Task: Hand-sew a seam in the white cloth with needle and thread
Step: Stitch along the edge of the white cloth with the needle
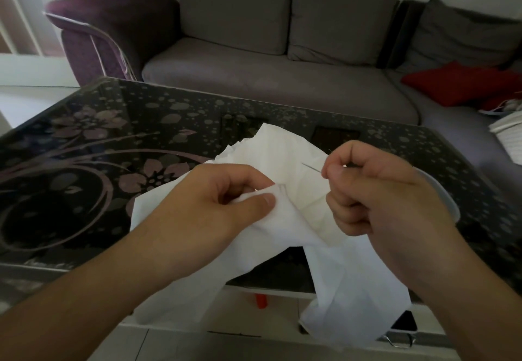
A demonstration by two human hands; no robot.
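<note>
The left hand (223,199) pinches the white cloth (285,208) beside the right hand (375,188), which pinches the needle (310,167).

My left hand (223,205) pinches a fold of the cloth (285,213) over the near edge of the table (93,162); my right hand (375,199), just beside it, pinches the needle (310,168), whose tip points left over the cloth. Behind the table stands the sofa (268,78), a cushion (454,83) lying at its right end.
</note>
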